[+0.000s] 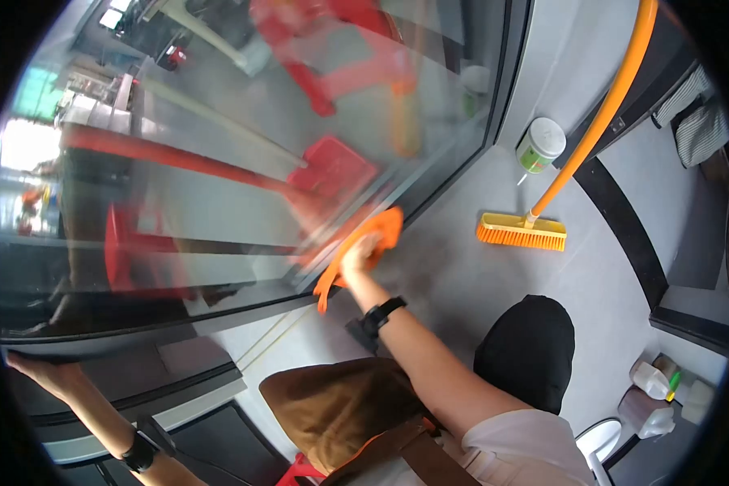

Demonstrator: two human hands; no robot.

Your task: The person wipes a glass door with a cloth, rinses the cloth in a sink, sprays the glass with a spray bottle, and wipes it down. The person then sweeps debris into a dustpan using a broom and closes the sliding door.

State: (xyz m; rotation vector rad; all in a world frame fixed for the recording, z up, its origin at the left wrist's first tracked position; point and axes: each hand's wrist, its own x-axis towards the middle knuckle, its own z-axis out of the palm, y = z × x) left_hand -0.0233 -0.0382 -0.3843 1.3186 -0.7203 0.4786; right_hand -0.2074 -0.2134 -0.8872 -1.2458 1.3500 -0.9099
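Observation:
My right hand [360,257] is closed on an orange cloth [389,229] and presses it against the lower part of a large glass pane [243,194], close to the corner of its dark frame. Folds of the cloth stick out above and below the fingers. At the far left, my left hand [47,374] reaches to the bottom rail below the glass, its fingers stretched out near the dark rim of the view. The fingertips there are hard to make out. Both wrists carry black bands.
An orange-handled broom [522,232] stands on the grey floor to the right, with a white and green tub [542,144] behind it. Several plastic jugs [650,381] are at the lower right. Red stools [332,49] show blurred in the glass.

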